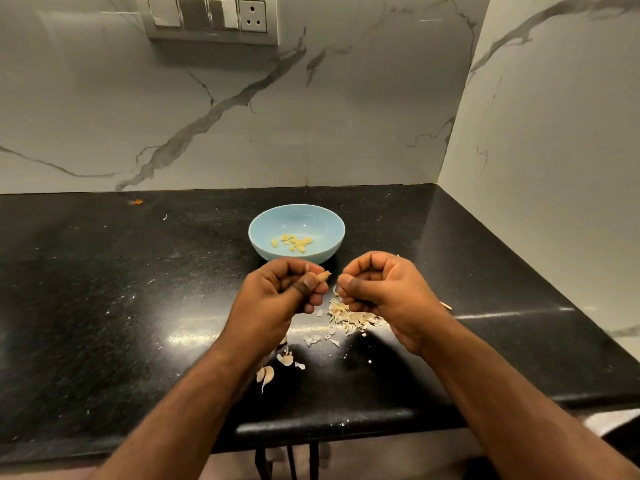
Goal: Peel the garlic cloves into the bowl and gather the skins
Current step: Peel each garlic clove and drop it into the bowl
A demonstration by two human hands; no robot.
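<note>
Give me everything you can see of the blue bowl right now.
The bowl is small, round and pale blue, glossy like ceramic or plastic. It stands upright on the black countertop, just beyond both hands, which do not touch it. A small cluster of peeled garlic cloves lies at its bottom; the rest of the inside is bare.

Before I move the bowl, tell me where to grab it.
Grip the bowl by its right rim, coming from the right and above. The rim is open and bare all round, the cloves lie low in the middle, and the hands crowd its near side, so right is probably clearest.
</note>
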